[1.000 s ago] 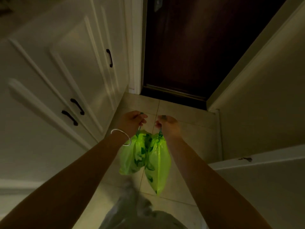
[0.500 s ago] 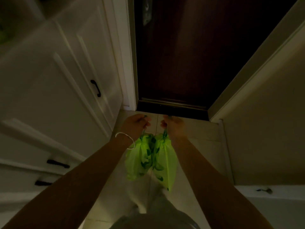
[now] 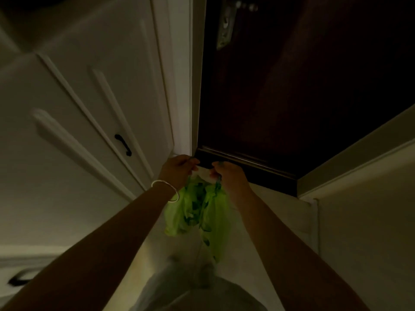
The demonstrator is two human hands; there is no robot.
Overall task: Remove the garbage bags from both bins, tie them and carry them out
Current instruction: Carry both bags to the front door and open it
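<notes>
While we face the dark door [image 3: 303, 86], left hand [image 3: 177, 170] pinching one green bag [image 3: 179, 214], right hand [image 3: 231, 178] gripping the other bag [image 3: 216, 221], mid-frame

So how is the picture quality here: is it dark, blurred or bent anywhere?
Head view: dim overall, and the dark door loses nearly all detail; the two green bags are the brightest things, one held by the left hand and one by the right hand; the cabinet lines lean from the wide-angle lens; the bottom edge is smeared by blur.
</notes>
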